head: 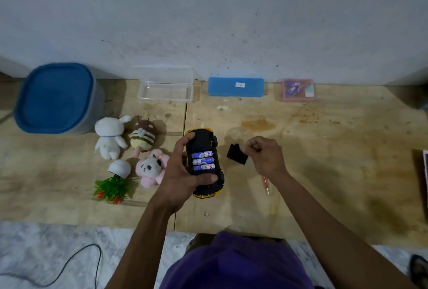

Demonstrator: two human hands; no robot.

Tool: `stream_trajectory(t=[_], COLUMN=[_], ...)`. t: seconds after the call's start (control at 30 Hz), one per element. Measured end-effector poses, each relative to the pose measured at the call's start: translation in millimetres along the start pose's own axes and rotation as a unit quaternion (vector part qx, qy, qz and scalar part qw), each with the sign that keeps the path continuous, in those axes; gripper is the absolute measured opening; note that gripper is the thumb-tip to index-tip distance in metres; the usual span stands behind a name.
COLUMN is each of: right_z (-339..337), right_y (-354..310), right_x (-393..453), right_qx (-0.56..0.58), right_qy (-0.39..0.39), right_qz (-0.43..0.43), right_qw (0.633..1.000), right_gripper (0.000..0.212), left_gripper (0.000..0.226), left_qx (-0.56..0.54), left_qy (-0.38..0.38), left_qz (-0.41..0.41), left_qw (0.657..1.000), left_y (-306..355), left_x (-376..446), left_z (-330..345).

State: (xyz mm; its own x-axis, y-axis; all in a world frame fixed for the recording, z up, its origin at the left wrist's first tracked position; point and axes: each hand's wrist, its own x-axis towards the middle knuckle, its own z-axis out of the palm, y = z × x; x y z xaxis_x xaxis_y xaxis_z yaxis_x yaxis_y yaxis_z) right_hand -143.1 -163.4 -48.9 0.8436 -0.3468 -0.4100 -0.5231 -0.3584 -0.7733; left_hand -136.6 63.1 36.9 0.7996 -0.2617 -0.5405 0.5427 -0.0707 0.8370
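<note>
A yellow and black toy car (205, 143) lies upside down above the wooden table (324, 149), held by my left hand (183, 172), whose fingers and thumb curl around its body. Its battery bay is uncovered and shows three blue batteries (203, 161) side by side. My right hand (266, 156) is just to the right of the car and pinches the black battery cover (237, 154) at its upper right corner. A thin red screwdriver (266, 186) lies on the table below my right wrist.
Three plush toys (129, 145) and a tipped small plant pot (114, 181) lie left of the car. Along the wall stand a blue-lidded tub (55, 97), a clear open case (165, 90), a blue case (235, 87) and a pink box (297, 90).
</note>
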Motion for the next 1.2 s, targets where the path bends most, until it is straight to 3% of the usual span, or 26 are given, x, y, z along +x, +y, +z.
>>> stream_trajectory(t=[0.13,0.23,0.33,0.47,0.83,1.2], right_z=[-33,-48,-43,-29,-12,-4], right_y=[-64,-108,-130,-131,-128,-132], right_x=[-28,-60,-84,-103,-132,-140], right_qx=[0.144,0.174,0.15,0.102,0.05,0.047], right_qy=[0.05,-0.016,-0.088,-0.121,-0.105,-0.11], right_qz=[-0.065,-0.132,-0.168,-0.178,-0.19,-0.194], right_qw=[0.986,0.976,0.97,0.971,0.975,0.974], right_gripper=[0.012,0.007,0.009,0.011,0.011,0.01], left_gripper=[0.107,0.113,0.115,0.114,0.109,0.11], left_qx=[-0.002,0.005,0.026,0.027,0.033,0.026], left_qy=[-0.021,-0.042,-0.061,-0.08,-0.122,-0.11], left_qz=[0.027,0.048,0.074,0.089,0.12,0.114], left_qw=[0.999,0.998,0.995,0.992,0.985,0.987], left_y=[4,9,14,19,19,15], left_x=[-13,-22,-35,-53,-83,-91], left_z=[-7,-13,-15,-19,-30,-39])
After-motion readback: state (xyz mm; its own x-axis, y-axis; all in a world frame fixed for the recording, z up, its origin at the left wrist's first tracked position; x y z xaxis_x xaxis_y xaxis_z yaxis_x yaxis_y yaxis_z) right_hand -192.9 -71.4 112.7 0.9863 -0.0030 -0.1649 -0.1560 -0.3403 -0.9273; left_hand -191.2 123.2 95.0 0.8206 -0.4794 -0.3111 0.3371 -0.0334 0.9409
